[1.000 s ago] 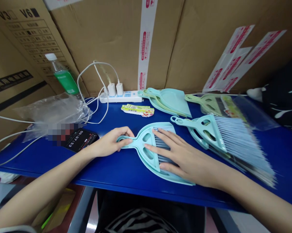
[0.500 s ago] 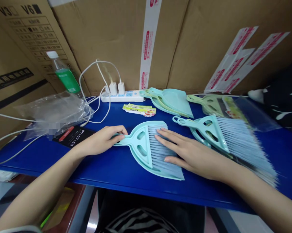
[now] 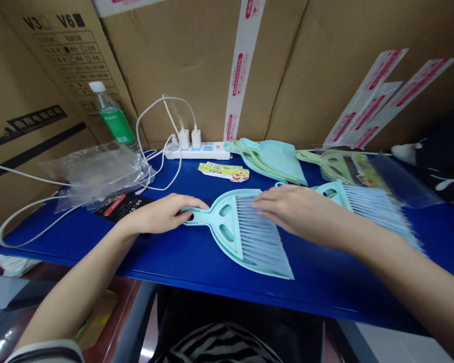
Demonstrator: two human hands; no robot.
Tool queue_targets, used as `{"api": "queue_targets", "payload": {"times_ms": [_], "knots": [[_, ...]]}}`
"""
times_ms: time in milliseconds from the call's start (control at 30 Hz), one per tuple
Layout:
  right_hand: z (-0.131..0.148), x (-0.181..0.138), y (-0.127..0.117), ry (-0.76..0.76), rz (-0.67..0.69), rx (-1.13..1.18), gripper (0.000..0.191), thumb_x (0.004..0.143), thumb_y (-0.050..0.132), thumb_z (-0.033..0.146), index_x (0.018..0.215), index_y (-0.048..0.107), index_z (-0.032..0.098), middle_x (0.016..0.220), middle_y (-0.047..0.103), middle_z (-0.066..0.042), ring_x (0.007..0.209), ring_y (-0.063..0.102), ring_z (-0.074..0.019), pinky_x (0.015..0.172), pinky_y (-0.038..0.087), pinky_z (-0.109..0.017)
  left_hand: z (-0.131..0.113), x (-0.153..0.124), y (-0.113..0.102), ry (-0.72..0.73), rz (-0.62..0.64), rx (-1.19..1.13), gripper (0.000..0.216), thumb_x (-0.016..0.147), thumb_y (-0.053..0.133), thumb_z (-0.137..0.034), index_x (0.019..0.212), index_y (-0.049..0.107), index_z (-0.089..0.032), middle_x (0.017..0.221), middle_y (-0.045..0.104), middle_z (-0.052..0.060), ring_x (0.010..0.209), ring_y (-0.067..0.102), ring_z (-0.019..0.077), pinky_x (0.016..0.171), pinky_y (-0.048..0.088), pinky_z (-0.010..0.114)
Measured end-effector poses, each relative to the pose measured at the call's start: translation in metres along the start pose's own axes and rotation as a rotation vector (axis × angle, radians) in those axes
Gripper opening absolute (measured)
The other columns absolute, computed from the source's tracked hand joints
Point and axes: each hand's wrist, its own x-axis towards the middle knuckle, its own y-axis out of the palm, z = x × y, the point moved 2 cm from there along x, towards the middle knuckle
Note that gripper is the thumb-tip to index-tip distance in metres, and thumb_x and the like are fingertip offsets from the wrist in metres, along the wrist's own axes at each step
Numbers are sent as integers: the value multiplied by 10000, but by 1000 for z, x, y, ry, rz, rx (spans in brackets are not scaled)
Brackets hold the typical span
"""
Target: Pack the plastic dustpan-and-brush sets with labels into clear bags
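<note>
A light-blue hand brush with grey-blue bristles lies on a matching dustpan, flat on the blue table. My left hand is closed around their stacked handles, thumb at the near side. Over the far right corner of the bristles is my right hand, its fingers stretched out, close together, and their tips at the bristles. Beneath and behind my right forearm, another light-blue brush shows in part, its handle mostly covered.
Stacked blue and green dustpans lie at the back, beside a packaged green set. Card labels lie before a white power strip. To the left are a plastic bag, a phone, cables and a bottle.
My right hand has moved from the middle of the bristles toward their far edge, and its fingers have drawn together. My left hand keeps its hold; the camera view has shifted slightly.
</note>
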Motion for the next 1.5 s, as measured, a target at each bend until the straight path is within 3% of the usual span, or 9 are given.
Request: {"api": "queue_targets", "payload": {"times_ms": [167,333,433,800,1033,1167,1300,1500], "knots": [[-13,40,-7,208,110,-101,279,889,470,78,920,732,170,915,750,-86,789,681,-205,624,452,-292,-1,-1,-1,-43,-18,48,485,740,431,-7,1127,655,-193,1111,708,13,982,642,157,898,446,241],[-23,62,4,272,117,-139,326,853,447,-13,945,733,115,983,732,-153,897,654,-236,653,446,-304,-2,-2,-1,-115,-61,159,511,720,404,11,1093,665,-221,1102,703,4,991,638,172,903,445,276],[-26,63,13,274,121,-151,329,854,451,-11,990,727,104,1079,715,-167,986,629,-257,684,461,-318,-3,-2,1,-145,-51,199,515,705,393,19,1073,669,-212,1088,698,21,987,638,189,880,450,295],[-28,64,19,247,94,-194,352,887,414,-19,832,729,127,808,710,-124,904,612,-247,629,416,-298,-4,0,3,-92,-24,218,386,695,401,-20,928,647,-204,920,697,5,859,628,179,796,441,282],[-29,61,14,270,65,-184,251,912,492,86,850,733,115,822,720,-137,885,632,-250,605,412,-303,-4,0,4,-76,-9,175,379,693,392,-29,935,634,-192,951,695,16,879,625,186,816,435,281],[-32,57,11,272,52,-168,277,888,478,61,852,743,135,828,730,-110,859,641,-237,607,420,-305,-6,0,4,-69,4,154,326,682,385,-43,851,622,-190,855,673,6,806,610,174,767,426,259],[-32,49,2,260,16,-163,342,875,429,46,923,748,160,836,717,-101,866,632,-232,625,426,-305,-6,1,4,-46,30,41,295,682,394,-74,833,625,-179,793,643,-6,751,571,154,738,426,247],[-25,23,-12,217,-70,-114,366,870,412,92,993,750,161,780,667,-97,768,619,-219,573,397,-297,-4,3,8,-136,128,-412,396,707,458,-164,1062,633,-166,873,604,9,676,529,123,529,452,193]]}}
